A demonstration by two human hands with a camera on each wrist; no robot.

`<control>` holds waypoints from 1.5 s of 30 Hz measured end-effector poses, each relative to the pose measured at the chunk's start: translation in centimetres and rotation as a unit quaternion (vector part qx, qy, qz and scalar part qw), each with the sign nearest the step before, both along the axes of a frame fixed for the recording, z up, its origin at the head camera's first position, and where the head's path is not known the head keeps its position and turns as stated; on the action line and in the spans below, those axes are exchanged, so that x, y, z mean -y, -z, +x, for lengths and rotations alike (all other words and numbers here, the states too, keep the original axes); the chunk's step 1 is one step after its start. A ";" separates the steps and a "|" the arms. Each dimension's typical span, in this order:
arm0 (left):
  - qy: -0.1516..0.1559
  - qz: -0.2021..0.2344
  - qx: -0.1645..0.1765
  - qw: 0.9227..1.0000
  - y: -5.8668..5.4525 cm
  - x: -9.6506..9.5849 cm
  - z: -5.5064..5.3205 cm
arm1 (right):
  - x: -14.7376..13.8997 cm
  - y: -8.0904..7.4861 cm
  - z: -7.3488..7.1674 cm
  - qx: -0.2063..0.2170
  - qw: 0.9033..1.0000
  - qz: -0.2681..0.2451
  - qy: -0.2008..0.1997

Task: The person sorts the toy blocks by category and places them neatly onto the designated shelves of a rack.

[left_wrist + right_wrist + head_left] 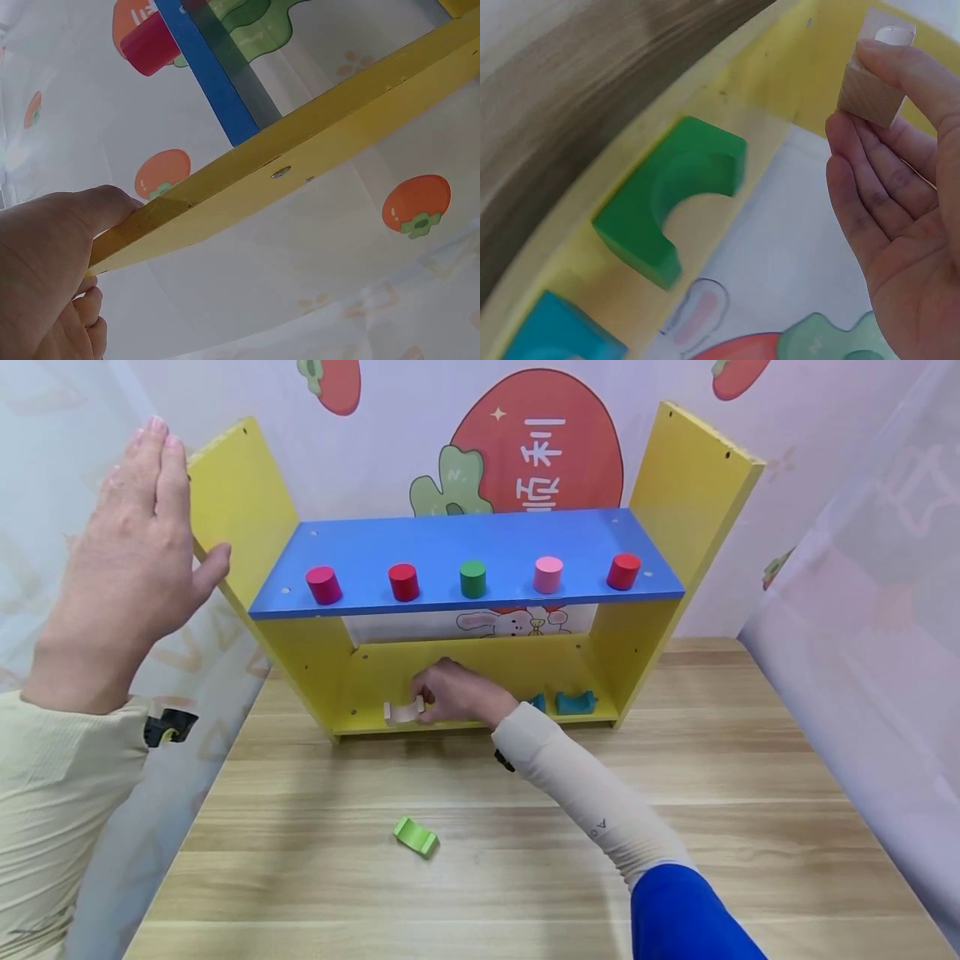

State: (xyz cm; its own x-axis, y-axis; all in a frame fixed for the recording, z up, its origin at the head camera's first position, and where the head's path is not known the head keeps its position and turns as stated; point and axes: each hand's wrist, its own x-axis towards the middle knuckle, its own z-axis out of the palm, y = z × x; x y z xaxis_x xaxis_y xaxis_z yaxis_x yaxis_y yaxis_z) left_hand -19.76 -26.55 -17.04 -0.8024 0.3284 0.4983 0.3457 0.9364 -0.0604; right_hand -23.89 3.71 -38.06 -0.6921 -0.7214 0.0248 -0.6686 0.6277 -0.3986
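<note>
My left hand (135, 543) grips the upper end of the yellow left side panel (217, 202) of a shelf unit. In the left wrist view, its thumb lies on the panel's edge, with the fingers curled beneath. My right hand (457, 693) reaches onto the bottom yellow board (375, 668). Between thumb and fingers it pinches a plain wooden block with a curved hollow (403, 711), at the board's left part. A green arch block (630, 217) and a teal arch block (559, 330) appear in the right wrist view. The right hand and wrist hide the green one in the head view.
Several coloured cylinders, among them a green one (472, 579), stand along the blue shelf (450, 535). At the board's right lies another teal arch block (575, 702). A light green block (415, 837) lies on the wooden table (525, 860). The yellow right panel (686, 493) rises opposite.
</note>
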 end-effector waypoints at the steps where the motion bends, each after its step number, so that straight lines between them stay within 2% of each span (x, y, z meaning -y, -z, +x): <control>1: -0.001 -0.001 0.000 1.000 0.0 0.0 0.0 | 0.1 0.3 -0.1 0.005 1.000 -0.002 0.008; 7: 0.017 0.006 -0.023 1.000 0.3 0.0 0.1 | 0.7 2.4 -1.0 0.036 0.998 -0.001 0.057; 11: 0.015 0.008 -0.015 1.000 0.2 -0.2 0.3 | 0.5 3.5 -1.4 0.050 0.995 -0.004 0.082; 14: 0.006 0.007 -0.005 1.000 0.0 -0.3 0.3 | 0.3 4.0 -1.7 0.050 0.995 -0.008 0.092; 24: 0.007 0.002 -0.019 1.000 0.1 -0.3 0.0 | -0.4 4.7 -1.9 0.054 0.994 -0.013 0.091; 35: 0.000 0.003 -0.006 1.000 0.3 -0.2 -0.2 | -0.8 4.6 -1.8 0.063 0.995 0.006 0.082; 41: 0.008 -0.001 -0.027 1.000 0.3 -0.3 -0.2 | -1.8 2.5 -0.8 0.039 0.998 0.015 0.054; 45: -0.012 -0.015 -0.011 1.000 0.2 -0.2 -0.2 | -2.1 0.9 1.0 0.035 0.999 0.021 0.019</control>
State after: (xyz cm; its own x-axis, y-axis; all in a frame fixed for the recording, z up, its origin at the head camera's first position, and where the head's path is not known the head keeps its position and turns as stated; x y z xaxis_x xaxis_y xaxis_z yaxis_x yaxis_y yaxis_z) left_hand -20.00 -26.31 -17.20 -0.7987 0.3245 0.5067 0.3222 0.9419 -0.0953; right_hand -22.85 5.79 -38.91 -0.7182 -0.6937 -0.0540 -0.6151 0.6692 -0.4168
